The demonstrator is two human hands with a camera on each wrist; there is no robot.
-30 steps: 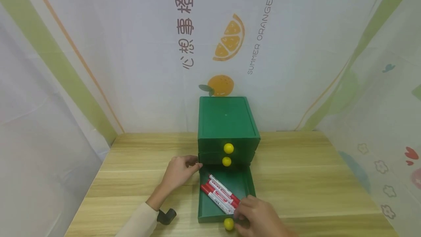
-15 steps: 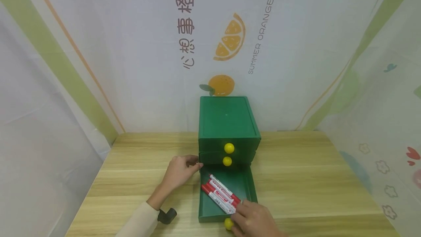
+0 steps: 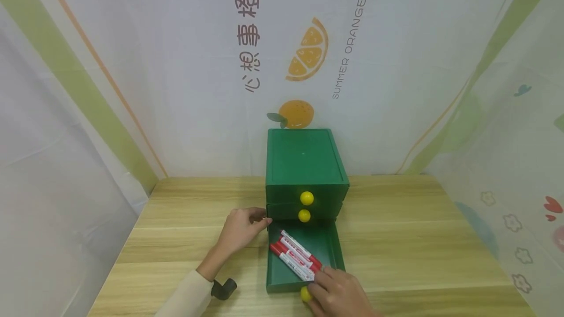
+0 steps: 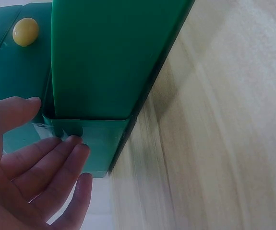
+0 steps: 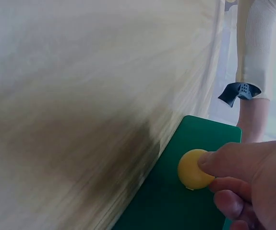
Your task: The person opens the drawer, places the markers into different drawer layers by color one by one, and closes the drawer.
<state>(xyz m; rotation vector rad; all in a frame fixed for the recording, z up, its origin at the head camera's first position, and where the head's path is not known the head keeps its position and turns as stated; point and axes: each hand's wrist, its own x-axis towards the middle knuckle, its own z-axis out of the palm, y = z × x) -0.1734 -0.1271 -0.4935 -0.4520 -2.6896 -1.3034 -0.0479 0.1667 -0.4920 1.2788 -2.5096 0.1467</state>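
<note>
The bottom drawer [image 3: 323, 243] of a small green drawer cabinet [image 3: 304, 158] stands pulled out. Several red-and-white marker pens [image 3: 294, 257] lie slantwise in it, side by side. My right hand [image 3: 338, 291] is at the drawer's front, holding its round yellow knob [image 5: 194, 169] between thumb and curled fingers. My left hand [image 3: 241, 229] rests against the cabinet's left side near the bottom. In the left wrist view its fingers [image 4: 63, 163] lie loosely along the side wall, with the thumb near the front edge.
Two closed drawers with yellow knobs, an upper knob [image 3: 307, 198] and a middle knob [image 3: 304, 215], sit above the pulled-out one. The cabinet stands on a wooden table [image 3: 396, 238] before a white curtain [image 3: 198, 87] printed with oranges.
My right hand has moved left onto the yellow knob, and the bottom drawer with its marker pens has slid in slightly. The left hand has stayed in place.
</note>
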